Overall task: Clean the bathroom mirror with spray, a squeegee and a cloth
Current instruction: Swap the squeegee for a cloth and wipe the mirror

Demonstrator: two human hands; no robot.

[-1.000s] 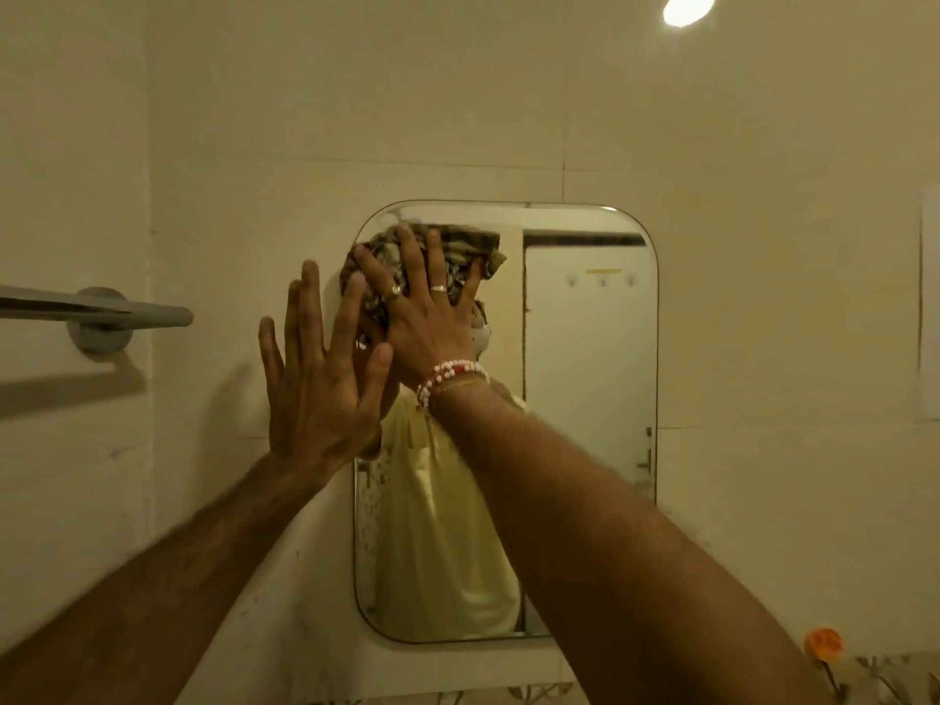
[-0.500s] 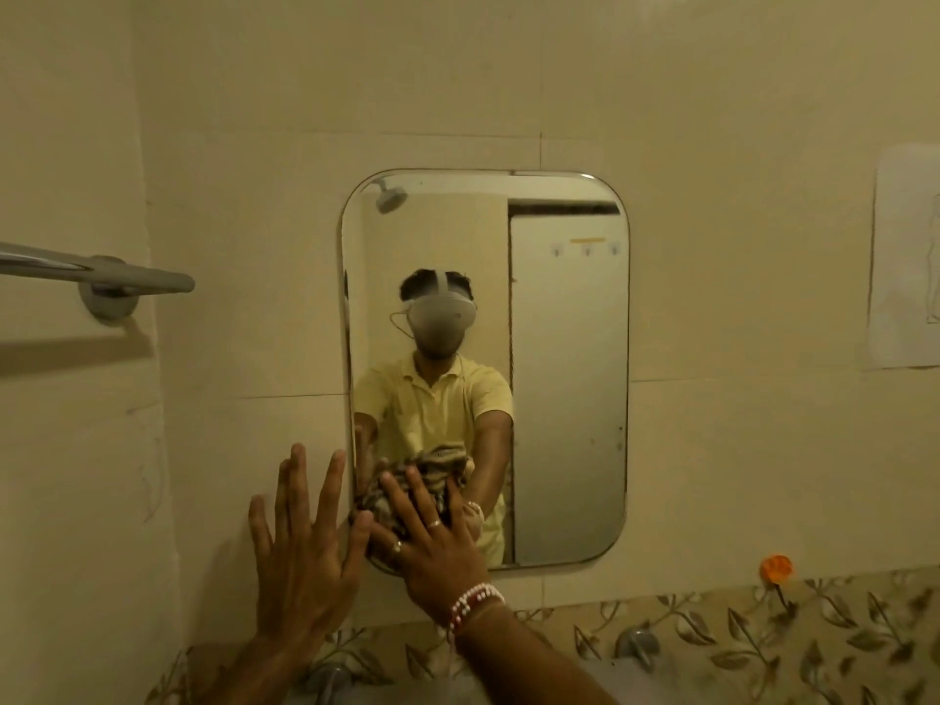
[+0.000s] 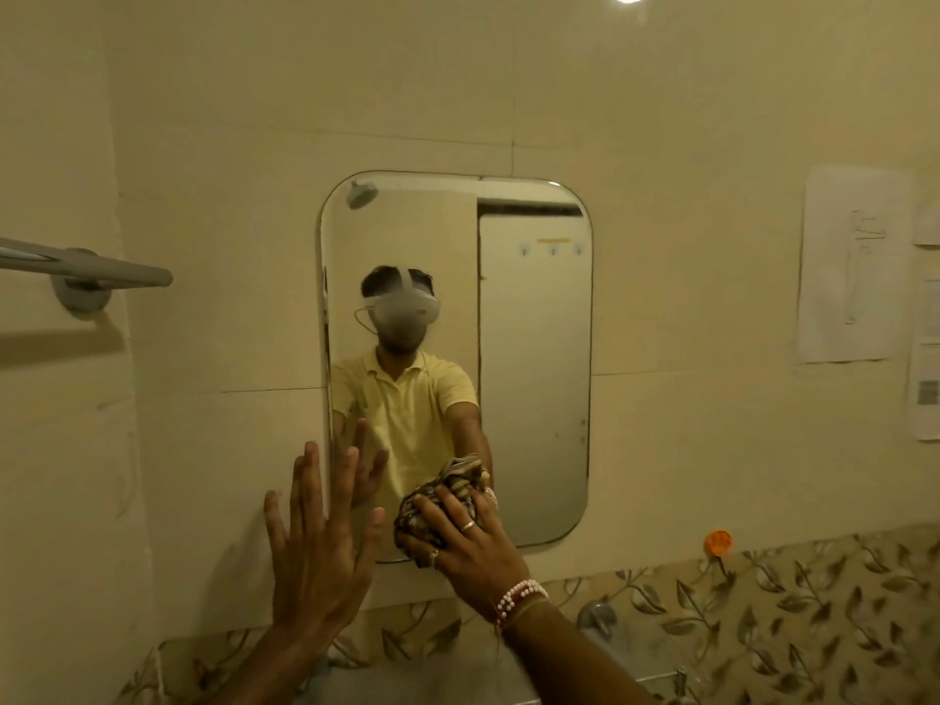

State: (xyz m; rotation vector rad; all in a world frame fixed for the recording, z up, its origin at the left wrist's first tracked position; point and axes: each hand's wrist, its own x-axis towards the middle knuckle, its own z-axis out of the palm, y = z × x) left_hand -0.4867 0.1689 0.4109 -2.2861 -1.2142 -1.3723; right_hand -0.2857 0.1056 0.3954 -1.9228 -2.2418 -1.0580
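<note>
A rounded rectangular mirror (image 3: 534, 379) hangs on the cream tiled wall. My right hand (image 3: 470, 544), with rings and a beaded bracelet, grips a bunched brown patterned cloth (image 3: 432, 511) and presses it against the mirror's lower left part. My left hand (image 3: 320, 547) is raised with its fingers spread and straight, at the mirror's left edge beside the wall. No spray bottle or squeegee is in view.
A grey towel bar (image 3: 86, 269) juts from the left wall. Paper sheets (image 3: 849, 267) are stuck to the wall at right. An orange cap (image 3: 718, 541) sits above a leaf-patterned tile band (image 3: 763, 618). A metal tap (image 3: 600, 615) shows below the mirror.
My right hand wiped the cloth from the mirror's top left down to its lower left, then slightly right. My left hand dropped with it and stays spread. The view tilted down.
</note>
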